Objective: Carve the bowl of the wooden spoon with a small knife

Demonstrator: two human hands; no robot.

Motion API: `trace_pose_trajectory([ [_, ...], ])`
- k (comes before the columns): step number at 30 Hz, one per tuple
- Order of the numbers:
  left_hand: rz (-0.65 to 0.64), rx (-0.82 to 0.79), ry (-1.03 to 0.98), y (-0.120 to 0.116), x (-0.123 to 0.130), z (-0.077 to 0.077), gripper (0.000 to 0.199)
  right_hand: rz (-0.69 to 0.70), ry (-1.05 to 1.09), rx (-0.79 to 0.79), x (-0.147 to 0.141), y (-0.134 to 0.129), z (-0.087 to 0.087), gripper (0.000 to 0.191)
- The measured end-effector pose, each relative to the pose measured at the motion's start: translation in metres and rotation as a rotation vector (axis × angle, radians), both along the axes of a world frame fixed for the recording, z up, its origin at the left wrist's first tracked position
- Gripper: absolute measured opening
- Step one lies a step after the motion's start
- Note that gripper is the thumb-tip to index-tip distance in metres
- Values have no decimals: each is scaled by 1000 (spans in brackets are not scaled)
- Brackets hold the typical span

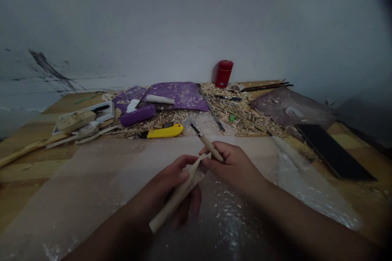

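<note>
My left hand (180, 189) is closed around a pale carved piece of wood (174, 202), which slants from lower left up to a narrow tip at the right. In my right hand (231, 163) is a carving chisel (211, 147) with a light wooden handle and a dark metal blade pointing up and left, away from the wood. The fingertips of my right hand touch the wood's narrow upper end. Both hands are over a sheet of clear plastic wrap (128, 171). Beyond them lies a yellow utility knife (165, 131).
Wood shavings (245, 118) cover the back of the table around purple sandpaper (180, 89), a purple cylinder (137, 116) and a metal file (216, 115). A red canister (224, 73) stands by the wall. At left is a white tray (112, 110); at right, a black slab (333, 153).
</note>
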State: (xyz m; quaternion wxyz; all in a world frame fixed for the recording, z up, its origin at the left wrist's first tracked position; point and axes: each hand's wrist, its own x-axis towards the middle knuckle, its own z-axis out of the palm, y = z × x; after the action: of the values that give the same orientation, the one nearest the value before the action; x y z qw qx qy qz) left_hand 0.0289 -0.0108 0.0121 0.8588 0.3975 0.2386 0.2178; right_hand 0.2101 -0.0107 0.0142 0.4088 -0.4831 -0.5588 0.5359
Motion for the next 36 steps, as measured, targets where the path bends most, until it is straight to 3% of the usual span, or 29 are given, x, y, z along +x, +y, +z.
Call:
trace_pose_trajectory([
  [6,204,190,-270,6,-3,-2,71,-5,275,-141,-9,-2,-5,16],
  [10,363,487,20,0,-2,-8,47,11,389,-192,-22,-11,-5,16],
  [12,471,557,131,-1,-2,-11,34,12,417,-198,-25,-14,-6,15],
  [15,593,491,162,0,-2,-13,27,-29,449,-180,-23,-14,-6,11],
  [18,675,406,221,5,-2,-11,27,-67,489,-136,-16,-11,-4,20],
  [27,686,348,225,5,-1,-10,27,34,550,-94,-9,-12,-3,33],
  [36,612,364,249,3,-4,-14,34,111,568,-101,-9,-14,-2,39],
])
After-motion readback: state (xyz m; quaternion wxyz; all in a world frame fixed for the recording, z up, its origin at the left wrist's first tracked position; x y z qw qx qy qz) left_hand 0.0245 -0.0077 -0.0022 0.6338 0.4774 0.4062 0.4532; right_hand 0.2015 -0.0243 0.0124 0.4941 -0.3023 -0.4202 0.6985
